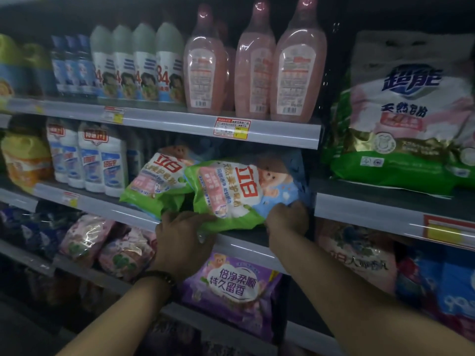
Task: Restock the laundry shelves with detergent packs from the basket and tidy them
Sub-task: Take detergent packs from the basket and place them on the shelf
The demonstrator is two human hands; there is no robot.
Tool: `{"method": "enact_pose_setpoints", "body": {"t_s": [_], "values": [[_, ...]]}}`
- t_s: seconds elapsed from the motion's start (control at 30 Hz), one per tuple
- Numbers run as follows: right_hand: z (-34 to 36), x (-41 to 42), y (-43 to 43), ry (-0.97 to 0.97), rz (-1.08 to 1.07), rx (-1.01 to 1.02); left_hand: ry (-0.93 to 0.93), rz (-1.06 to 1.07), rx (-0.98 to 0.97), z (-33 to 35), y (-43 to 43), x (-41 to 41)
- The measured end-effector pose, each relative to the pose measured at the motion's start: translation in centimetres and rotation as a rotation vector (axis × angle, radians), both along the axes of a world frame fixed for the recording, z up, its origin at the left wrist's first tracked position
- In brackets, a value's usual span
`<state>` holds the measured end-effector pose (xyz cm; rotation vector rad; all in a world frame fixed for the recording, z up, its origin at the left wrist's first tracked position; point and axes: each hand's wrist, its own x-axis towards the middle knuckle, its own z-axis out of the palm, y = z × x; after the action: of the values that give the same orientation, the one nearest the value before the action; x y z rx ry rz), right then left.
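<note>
A green, white and blue detergent pack (239, 194) lies on its side on the middle shelf (246, 238), its print turned sideways. My left hand (183, 236) grips its lower green edge at the shelf's front. My right hand (288, 218) holds its blue right end. A second pack of the same kind (156, 183) leans against it on the left, partly under it. The basket is out of view.
White and blue bottles (90, 163) stand left of the packs. Pink bottles (257, 68) fill the shelf above. A large green and pink bag (401, 124) sits on the right bay. Purple (231, 286) and pink bags (108, 245) lie on the shelf below.
</note>
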<state>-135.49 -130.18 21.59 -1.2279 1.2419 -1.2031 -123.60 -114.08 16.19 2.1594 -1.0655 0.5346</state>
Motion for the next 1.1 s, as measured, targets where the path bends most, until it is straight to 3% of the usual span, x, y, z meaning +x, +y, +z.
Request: {"method": "enact_pose_setpoints", "body": {"t_s": [0.17, 0.3, 0.4, 0.53, 0.63, 0.77, 0.93, 1.1], "values": [[1.7, 1.2, -1.3, 0.064, 0.043, -0.263, 0.017, -0.095, -0.073, -0.5, -1.3, -2.8], [1.6, 2.0, -2.0, 0.001, 0.353, -0.239, 0.050, -0.196, -0.091, -0.3, -2.5, -5.0], [1.7, 1.7, -2.5, 0.021, 0.525, -0.343, -0.044, -0.320, -0.030, 0.0, -3.4, -6.7], [-0.2, 0.8, -2.0, 0.412, 0.531, -0.695, -0.139, -0.361, 0.089, 0.9, -3.6, -6.2], [-1.5, -0.9, -1.9, 0.704, 0.520, -0.792, -0.245, -0.281, 0.117, 0.7, -3.0, -5.2], [-1.7, -2.6, 0.2, 0.825, 0.421, -0.811, -0.221, 0.030, 0.092, -1.0, -2.8, -3.6], [-3.4, -4.7, 3.1, 1.022, 0.472, -1.035, -0.139, -0.007, 0.093, -2.1, -4.0, -1.8], [-3.0, -4.3, 0.8, 1.145, 0.546, -0.975, -0.079, -0.053, 0.088, -1.0, -6.0, -0.7]]}}
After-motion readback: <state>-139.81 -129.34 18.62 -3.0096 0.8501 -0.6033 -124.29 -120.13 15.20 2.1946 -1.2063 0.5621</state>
